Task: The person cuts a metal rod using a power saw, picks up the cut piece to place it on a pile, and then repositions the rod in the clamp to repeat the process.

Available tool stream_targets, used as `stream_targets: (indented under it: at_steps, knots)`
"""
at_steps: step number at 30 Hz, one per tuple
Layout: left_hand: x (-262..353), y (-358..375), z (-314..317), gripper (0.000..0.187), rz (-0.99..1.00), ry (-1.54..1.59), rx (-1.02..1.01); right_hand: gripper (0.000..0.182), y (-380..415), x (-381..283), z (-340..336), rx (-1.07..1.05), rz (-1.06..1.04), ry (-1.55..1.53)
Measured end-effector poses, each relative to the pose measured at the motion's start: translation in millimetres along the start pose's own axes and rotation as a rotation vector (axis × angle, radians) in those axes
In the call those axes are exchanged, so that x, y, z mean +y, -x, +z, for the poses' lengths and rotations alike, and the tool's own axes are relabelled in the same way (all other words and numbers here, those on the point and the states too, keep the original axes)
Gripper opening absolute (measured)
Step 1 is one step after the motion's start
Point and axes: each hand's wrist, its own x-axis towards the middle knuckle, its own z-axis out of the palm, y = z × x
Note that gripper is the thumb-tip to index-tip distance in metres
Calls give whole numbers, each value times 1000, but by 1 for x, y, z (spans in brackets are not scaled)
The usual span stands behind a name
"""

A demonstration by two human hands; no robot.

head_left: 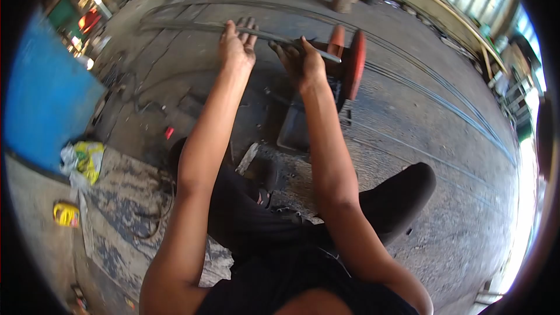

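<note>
Long thin grey metal rods (268, 35) run across in front of me, one end reaching the machine on the right. My left hand (238, 46) is turned palm up, with the rods lying across its fingers and the thumb raised beside them. Closer to the rod end, my right hand (302, 63) grips them, its thumb on top and its palm dark with dirt. Just right of that hand stands a floor machine that looks like a cut-off saw, with a red round guard (357, 64) and a dark base (293, 128). How many rods I hold is hard to make out.
Several long rods (431, 84) lie on the floor to the right. A rusty can (342, 1) stands at the back. On the left are a blue panel (46, 93), a yellow-green plastic bag (88, 160), and a yellow tape measure (66, 214).
</note>
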Motion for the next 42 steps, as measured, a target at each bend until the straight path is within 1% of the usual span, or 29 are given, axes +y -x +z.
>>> stream_targets:
  at_steps: [1,3,5,6,7,9,10,11,13,15,16,18,19,21,23,24,25,26,27,28,30,31,32,34,36,38,40,41,42]
  knots:
    - [6,2,-12,45,17,-44,25,37,-16,9,-23,-4,90,256]
    - [23,4,-41,44,58,-85,82,33,-5,27,-36,-85,134,888]
    - [38,3,-73,41,22,-190,146,28,19,54,-36,-52,-605,1542]
    - [46,5,-86,40,19,-238,180,26,26,70,-33,-60,-703,1386]
    - [51,9,-100,34,39,-286,220,26,21,84,-33,-86,-674,1386]
    - [57,16,-128,29,57,-345,302,25,7,117,-44,-141,-1153,1663]
    - [58,18,-140,29,62,-354,328,27,-6,135,-55,-156,-825,1699]
    - [59,20,-151,27,82,-406,369,27,-12,147,-56,-164,-800,1698]
    - [62,18,-170,25,93,-456,423,29,-22,169,-59,-370,-408,1612]
    - [62,11,-190,30,114,-533,459,28,-32,195,-72,-374,-413,1683]
    - [67,0,-200,30,100,-527,480,27,-41,207,-79,-341,-410,1621]
    - [80,-17,-213,42,-217,-852,441,26,-63,225,-99,-313,-431,1601]
    - [90,-22,-208,60,-400,-1020,449,26,-74,230,-111,-319,-411,1620]
    - [123,-33,-219,69,-491,-1387,297,26,-94,237,-129,-267,-283,1632]
    - [162,-29,-209,67,-451,-1620,179,26,-108,246,-149,-246,-209,1647]
    - [173,-49,-255,61,-249,-1716,92,28,-120,254,-164,-217,-161,1677]
    - [182,-49,-275,61,-257,-1710,108,29,-130,261,-174,-186,-113,1706]
    - [188,-50,-289,58,-149,-1925,84,31,-139,265,-181,-160,-5,1738]
    - [191,-49,-304,56,-38,-2134,59,31,-147,274,-191,-167,14,1751]
    - [193,-50,-318,56,-56,-2123,76,31,-156,284,-199,-169,42,1758]
    - [202,-51,-328,55,-251,-2182,55,31,-173,299,-201,-181,81,1775]
    - [206,-52,-333,54,-352,-2207,40,32,-181,308,-201,-139,174,1789]
    - [207,-51,-330,54,-360,-2198,51,32,-190,316,-196,-97,262,1801]
    - [205,-46,-319,52,-512,-2309,6,33,-206,335,-190,-77,287,1839]
    - [205,-48,-323,50,-472,-2303,6,35,-235,361,-193,-69,312,1875]
    - [210,-45,-335,48,-465,-2287,8,46,-263,389,-209,-64,211,2069]
    - [217,-52,-343,42,-333,-2296,34,45,-287,409,-212,-118,286,2116]
    - [220,-54,-347,42,-345,-2289,44,43,-296,416,-210,-161,339,2152]
    - [223,-54,-351,41,-278,-2348,-14,43,-304,422,-208,-169,348,2157]
